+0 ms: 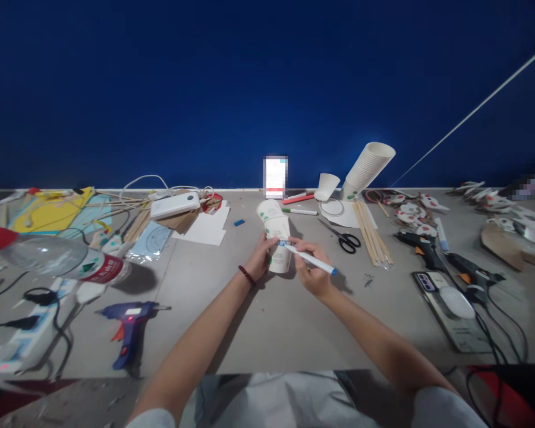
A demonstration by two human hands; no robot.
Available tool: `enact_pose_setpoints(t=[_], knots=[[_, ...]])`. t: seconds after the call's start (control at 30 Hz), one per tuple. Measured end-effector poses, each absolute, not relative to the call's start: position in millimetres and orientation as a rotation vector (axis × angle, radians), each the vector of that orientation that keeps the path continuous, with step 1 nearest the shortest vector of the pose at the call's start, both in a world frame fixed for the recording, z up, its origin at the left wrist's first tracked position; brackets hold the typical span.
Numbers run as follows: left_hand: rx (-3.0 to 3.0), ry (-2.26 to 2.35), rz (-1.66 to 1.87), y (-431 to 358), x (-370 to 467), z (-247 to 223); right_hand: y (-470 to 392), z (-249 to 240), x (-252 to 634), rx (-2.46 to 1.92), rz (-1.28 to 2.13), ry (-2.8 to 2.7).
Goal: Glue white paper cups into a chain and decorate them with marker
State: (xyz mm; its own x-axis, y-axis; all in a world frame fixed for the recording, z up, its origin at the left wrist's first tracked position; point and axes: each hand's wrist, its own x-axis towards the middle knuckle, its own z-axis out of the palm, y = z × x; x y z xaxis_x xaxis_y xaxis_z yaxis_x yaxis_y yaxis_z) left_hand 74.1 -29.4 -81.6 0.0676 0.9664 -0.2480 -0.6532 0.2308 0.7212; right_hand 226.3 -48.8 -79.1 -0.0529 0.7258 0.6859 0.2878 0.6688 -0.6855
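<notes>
In front of me several white paper cups (279, 260) with green print are joined end to end in a slightly bent column. My left hand (262, 257) grips the column from its left side, a beaded bracelet at the wrist. Between the fingers of my right hand (311, 270) is a white marker (314, 260) with a blue end. Its other end reaches the cup, where a small blue patch (283, 242) shows. Whether the tip touches the cup is too small to tell. Just beyond the cups lies a small blue cap (239, 223).
Scissors (345, 238), wooden sticks (371, 232) and a cup stack (370, 169) stand or lie to the right. Further right are black glue guns (470, 273) and a phone (450, 309). On the left are a blue glue gun (129, 327), a bottle (71, 258) and a power strip (35, 327).
</notes>
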Motion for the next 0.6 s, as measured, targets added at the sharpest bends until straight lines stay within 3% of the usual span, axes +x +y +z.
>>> enact_pose_setpoints(t=[0.6], knots=[[0.49,0.802,1.342,-24.7,74.6,-90.3,-47.3,-79.1,225.2,-0.807,0.369,-1.658]])
